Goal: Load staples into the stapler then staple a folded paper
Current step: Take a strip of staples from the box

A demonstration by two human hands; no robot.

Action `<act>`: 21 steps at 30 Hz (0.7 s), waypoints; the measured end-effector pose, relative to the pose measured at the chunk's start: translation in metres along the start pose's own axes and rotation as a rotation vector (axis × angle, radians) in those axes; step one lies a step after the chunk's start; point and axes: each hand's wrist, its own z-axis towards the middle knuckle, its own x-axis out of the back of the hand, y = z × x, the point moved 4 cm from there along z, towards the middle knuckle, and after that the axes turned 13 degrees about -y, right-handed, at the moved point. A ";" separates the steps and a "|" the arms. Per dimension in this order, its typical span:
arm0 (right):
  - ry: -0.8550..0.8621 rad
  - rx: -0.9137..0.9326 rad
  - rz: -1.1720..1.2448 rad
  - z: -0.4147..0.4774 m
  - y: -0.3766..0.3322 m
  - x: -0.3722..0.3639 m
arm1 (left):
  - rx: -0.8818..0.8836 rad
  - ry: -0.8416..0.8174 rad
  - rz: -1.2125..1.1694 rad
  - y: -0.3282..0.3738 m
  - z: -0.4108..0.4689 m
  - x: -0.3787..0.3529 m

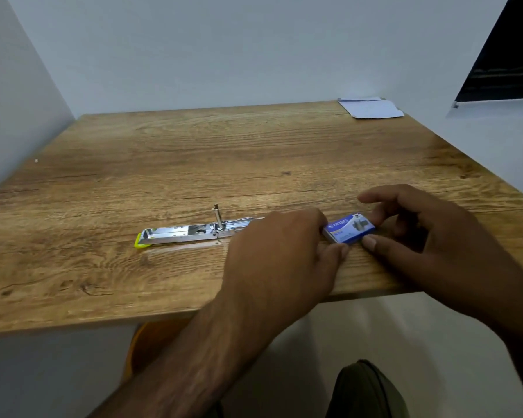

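Note:
A metal stapler (181, 233) with a yellow-green tip lies swung fully open and flat on the wooden table (194, 152), its pusher rod standing upright near the hinge. My left hand (284, 257) covers the stapler's right end. A small blue box of staples (349, 229) is pinched between both hands just above the table. My left fingers grip its left end and my right hand (420, 233) holds its right end with thumb and fingers. The folded white paper (370, 108) lies at the far right corner of the table.
White walls close in the table on the left and at the back. A dark window edge (501, 61) shows at the upper right. The table's front edge runs under my forearms, with an orange stool (145, 342) below it.

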 end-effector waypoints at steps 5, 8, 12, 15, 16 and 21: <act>0.007 0.023 0.061 0.001 0.002 0.000 | -0.009 0.030 -0.053 -0.002 -0.005 0.000; -0.006 0.033 0.091 0.000 0.000 0.001 | -0.017 0.035 -0.100 -0.002 -0.006 0.002; -0.014 0.040 0.131 0.001 0.001 0.002 | -0.025 0.050 -0.149 -0.004 -0.008 0.003; -0.026 0.034 0.130 0.002 0.001 0.001 | -0.034 0.045 -0.127 -0.004 -0.009 0.002; -0.037 0.033 0.114 0.002 0.001 0.000 | -0.034 0.049 -0.121 -0.005 -0.010 0.003; -0.039 0.026 0.122 0.002 0.004 0.001 | -0.020 0.066 -0.167 -0.008 -0.011 0.003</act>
